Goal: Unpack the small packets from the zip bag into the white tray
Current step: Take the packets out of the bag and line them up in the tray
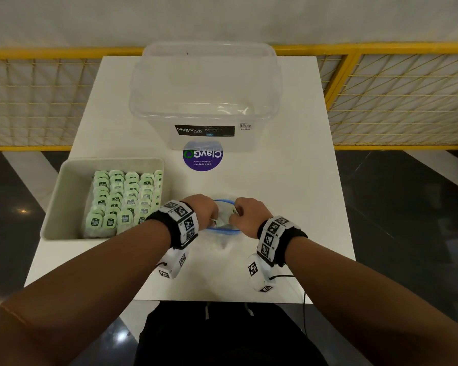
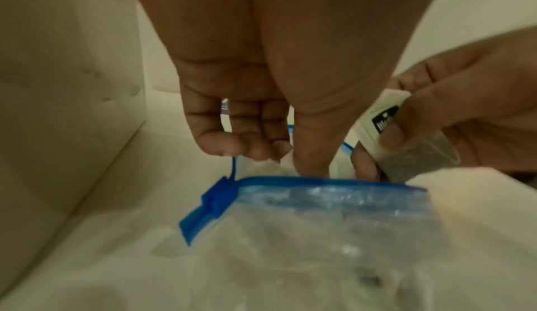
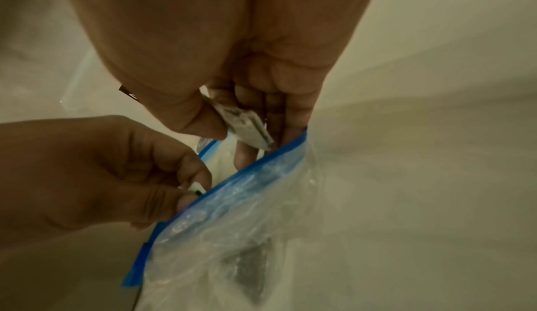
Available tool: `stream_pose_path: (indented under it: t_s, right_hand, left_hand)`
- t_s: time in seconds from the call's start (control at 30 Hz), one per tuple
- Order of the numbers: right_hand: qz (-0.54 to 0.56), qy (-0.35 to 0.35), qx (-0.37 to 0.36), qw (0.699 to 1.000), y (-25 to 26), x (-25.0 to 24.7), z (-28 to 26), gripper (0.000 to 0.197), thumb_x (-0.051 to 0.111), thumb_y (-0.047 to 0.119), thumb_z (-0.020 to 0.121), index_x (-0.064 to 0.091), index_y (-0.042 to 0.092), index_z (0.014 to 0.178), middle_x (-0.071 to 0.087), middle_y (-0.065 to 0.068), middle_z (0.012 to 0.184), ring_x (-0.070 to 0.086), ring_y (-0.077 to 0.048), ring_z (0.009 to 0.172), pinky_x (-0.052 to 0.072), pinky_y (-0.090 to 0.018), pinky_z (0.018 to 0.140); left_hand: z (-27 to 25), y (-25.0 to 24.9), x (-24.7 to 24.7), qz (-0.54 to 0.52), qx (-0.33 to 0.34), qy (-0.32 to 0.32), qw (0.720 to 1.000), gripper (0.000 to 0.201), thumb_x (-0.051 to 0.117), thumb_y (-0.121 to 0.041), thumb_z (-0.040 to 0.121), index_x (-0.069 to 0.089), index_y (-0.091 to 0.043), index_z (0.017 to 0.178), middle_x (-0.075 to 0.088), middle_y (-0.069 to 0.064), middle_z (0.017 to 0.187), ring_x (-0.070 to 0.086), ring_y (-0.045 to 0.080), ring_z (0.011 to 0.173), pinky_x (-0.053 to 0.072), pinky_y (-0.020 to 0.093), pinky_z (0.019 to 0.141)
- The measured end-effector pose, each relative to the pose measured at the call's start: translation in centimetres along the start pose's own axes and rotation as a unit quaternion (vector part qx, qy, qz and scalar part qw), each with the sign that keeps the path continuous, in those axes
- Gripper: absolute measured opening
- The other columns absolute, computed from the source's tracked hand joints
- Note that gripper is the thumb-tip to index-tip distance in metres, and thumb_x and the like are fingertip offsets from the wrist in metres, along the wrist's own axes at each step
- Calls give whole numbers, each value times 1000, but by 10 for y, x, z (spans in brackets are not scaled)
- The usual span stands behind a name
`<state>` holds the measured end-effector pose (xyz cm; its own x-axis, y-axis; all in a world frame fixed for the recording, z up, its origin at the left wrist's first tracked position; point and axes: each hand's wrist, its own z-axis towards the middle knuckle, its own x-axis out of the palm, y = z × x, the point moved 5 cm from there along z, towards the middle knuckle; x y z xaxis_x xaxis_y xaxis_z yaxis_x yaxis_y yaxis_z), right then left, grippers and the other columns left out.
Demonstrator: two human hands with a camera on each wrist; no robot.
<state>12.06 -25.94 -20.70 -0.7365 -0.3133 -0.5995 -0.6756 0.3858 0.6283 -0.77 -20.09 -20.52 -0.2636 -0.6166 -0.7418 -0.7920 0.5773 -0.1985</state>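
Small packets: pale-green flat sachets with dark labels, look light, thin and slick; best pinched by the stiffer label end. Clear plastic zip bag (image 1: 224, 228) with blue zipper rim sits at 6 o'clock on the white table (image 1: 288, 180), mouth open, both hands in it. Right hand (image 1: 249, 216) fingers clamped on one packet (image 2: 386, 127). Left hand (image 1: 200, 211) pinches something small and pale at the rim, likely another packet. White tray (image 1: 64, 196) at 9 o'clock, rows nearly full. Clear lidless storage box (image 1: 204, 88) at 12 o'clock.
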Motion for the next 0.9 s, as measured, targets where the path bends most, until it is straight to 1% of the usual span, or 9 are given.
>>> stream_pose_path:
  t_s: [0.1,0.17,0.23,0.37,0.47,0.63,0.73,0.8,0.9]
  right_hand:
    - [43,-46,-21,998,3,-6,1,28,60,16,79,35,20,66,43,4,61,38,-17,55,30,-24,49]
    - [84,-64,-37,994,6,-10,2,21,56,11,81,39,19,72,49,0,65,46,-22,58,35,-26,51]
    - [113,-66,-40,991,12,-15,2,12,51,9,85,43,18,83,50,-1,69,43,-19,59,34,-24,53]
    - [140,-39,-47,988,26,-22,4,17,56,16,87,55,18,104,55,5,80,50,-12,68,36,-23,61]
    - [108,-42,-89,989,38,-26,2,17,67,22,84,61,14,98,60,3,87,53,-12,74,39,-22,65]
    - [98,-89,-109,985,52,-32,4,22,70,35,85,67,14,90,62,6,79,54,-8,69,38,-20,63]
    - [87,-106,-116,984,65,-31,5,20,72,31,84,67,13,92,63,6,81,55,-11,73,38,-21,64]
    - [83,-110,-122,983,76,-29,6,18,73,29,83,67,13,91,62,6,83,54,-11,74,37,-22,68]
    - [98,-108,-109,983,90,-25,7,15,75,24,81,66,16,89,61,6,84,53,-10,75,38,-21,71]
  left_hand:
    - [-9,8,-15,-107,13,-91,990,17,69,-25,85,72,-19,101,70,1,102,63,20,97,48,29,88]
    - [-17,11,-24,-186,15,-155,970,8,71,-22,83,72,-20,90,72,-2,92,64,15,87,51,31,85]
    - [-22,13,-32,-258,14,-200,945,3,71,-19,82,71,-21,83,71,-5,82,64,11,76,53,31,79]
    - [-30,14,-45,-348,21,-230,909,8,67,-16,85,67,-23,81,70,-1,69,63,10,60,55,28,69]
    - [-36,17,-51,-419,32,-232,877,5,64,-14,89,65,-18,90,72,5,77,68,15,66,57,28,69]
    - [-50,26,-61,-407,51,-230,883,15,73,-31,83,63,-26,94,71,-8,83,65,5,71,51,18,71]
    - [-57,38,-66,-436,38,-232,869,24,71,-46,81,62,-29,96,73,-9,82,68,10,74,54,26,75]
    - [-64,47,-73,-416,37,-246,875,22,72,-37,80,61,-30,97,73,-10,81,66,10,72,53,29,76]
    - [-76,59,-88,-381,44,-265,885,25,73,-17,80,61,-28,99,71,-12,79,57,1,64,45,20,72]
